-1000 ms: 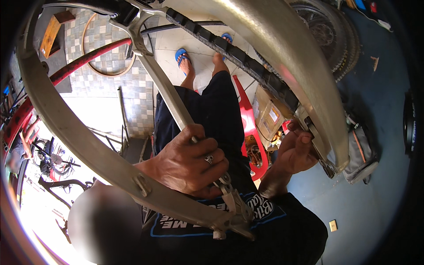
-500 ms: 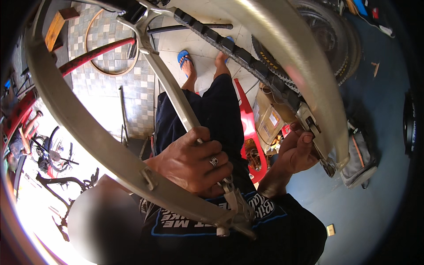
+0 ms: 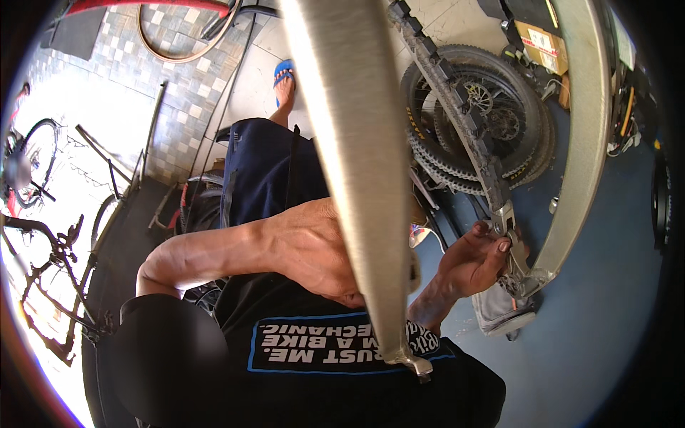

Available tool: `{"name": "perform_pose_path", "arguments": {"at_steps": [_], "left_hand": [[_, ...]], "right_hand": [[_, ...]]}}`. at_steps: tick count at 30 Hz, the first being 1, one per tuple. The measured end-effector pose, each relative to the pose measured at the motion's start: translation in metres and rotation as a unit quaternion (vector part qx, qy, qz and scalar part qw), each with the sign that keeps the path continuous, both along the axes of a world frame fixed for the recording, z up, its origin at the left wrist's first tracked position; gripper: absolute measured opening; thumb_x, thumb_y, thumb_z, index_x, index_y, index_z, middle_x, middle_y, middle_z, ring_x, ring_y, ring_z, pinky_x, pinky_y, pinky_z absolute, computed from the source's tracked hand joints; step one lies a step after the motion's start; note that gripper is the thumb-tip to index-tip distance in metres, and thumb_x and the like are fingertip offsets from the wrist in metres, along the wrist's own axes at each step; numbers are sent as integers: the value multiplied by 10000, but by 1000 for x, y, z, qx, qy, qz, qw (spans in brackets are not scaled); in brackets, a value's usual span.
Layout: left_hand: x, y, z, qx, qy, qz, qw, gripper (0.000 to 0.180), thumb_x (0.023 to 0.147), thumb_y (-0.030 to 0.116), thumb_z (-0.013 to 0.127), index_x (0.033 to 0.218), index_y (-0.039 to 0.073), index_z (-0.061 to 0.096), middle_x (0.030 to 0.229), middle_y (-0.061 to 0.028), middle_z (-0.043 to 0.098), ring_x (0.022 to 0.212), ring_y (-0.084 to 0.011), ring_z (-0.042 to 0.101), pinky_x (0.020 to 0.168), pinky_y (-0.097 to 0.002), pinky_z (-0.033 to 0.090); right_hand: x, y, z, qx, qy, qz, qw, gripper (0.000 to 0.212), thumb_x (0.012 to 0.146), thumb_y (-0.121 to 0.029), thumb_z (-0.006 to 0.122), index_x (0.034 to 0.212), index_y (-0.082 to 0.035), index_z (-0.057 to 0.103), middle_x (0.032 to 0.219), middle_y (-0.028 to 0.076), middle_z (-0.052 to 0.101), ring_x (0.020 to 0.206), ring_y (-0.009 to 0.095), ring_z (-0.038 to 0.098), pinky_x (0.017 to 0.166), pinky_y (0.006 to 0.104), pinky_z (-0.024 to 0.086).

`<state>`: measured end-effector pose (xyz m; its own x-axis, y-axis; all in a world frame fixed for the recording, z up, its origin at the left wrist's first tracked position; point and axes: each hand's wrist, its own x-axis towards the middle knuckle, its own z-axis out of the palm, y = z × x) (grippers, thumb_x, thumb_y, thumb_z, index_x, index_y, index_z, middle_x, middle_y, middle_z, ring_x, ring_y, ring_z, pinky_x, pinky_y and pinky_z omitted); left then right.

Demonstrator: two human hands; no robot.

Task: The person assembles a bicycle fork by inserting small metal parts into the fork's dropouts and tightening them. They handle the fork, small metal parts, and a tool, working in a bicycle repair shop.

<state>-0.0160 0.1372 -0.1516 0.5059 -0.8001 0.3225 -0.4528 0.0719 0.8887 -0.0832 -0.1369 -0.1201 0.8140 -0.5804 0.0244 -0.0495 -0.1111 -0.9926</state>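
A pale metal bicycle frame fills the view close to the camera. Its wide tube (image 3: 357,178) runs from the top centre down over my black shirt. A second tube (image 3: 585,128) curves down the right side, and a black ridged strip (image 3: 457,121) runs between them. My left hand (image 3: 310,250) is wrapped around the frame, partly hidden behind the wide tube. My right hand (image 3: 474,260) grips the frame's lower end, with its fingertips on the metal dropout (image 3: 515,274). My legs in dark trousers and a foot in a blue sandal (image 3: 284,78) show beyond.
Several knobby tyres on wheels (image 3: 492,121) are stacked on the blue floor at the right, with cardboard boxes (image 3: 539,43) behind. A grey bag (image 3: 499,317) lies below my right hand. Bicycles (image 3: 43,235) stand at the left; a tyre hoop (image 3: 178,39) rests on tiled floor.
The frame has swung round, so its wide tube now crosses the middle and covers part of my left hand. My right hand stays at the frame's lower end.
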Motion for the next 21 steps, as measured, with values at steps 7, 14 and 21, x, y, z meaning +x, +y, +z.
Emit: {"name": "perform_pose_path", "arguments": {"at_steps": [7, 14, 21], "left_hand": [[2, 0, 1, -25, 5, 22, 999, 263, 862, 346, 654, 963, 105, 685, 964, -24, 636, 1046, -220, 585, 1106, -468, 360], [3, -5, -4, -34, 10, 33, 999, 224, 832, 346, 740, 895, 147, 660, 790, 32, 570, 775, -119, 577, 905, -389, 352], [12, -4, 10, 1, 31, -21, 999, 295, 784, 343, 828, 1054, 313, 713, 901, 39, 683, 829, -114, 623, 898, -408, 320]], "right_hand": [[-4, -7, -1, 11, -2, 23, 1000, 388, 1001, -114, 648, 1324, -131, 435, 1323, 99, 583, 971, 192, 652, 759, 315, 549], [13, 16, 4, -7, -11, 22, 1000, 213, 1008, -145, 645, 1176, -92, 527, 1182, 62, 631, 998, 170, 629, 762, 326, 536], [8, 16, 2, -12, 2, 3, 1000, 283, 999, -122, 640, 1239, -82, 496, 1236, 80, 573, 1029, 189, 617, 756, 339, 544]]}}
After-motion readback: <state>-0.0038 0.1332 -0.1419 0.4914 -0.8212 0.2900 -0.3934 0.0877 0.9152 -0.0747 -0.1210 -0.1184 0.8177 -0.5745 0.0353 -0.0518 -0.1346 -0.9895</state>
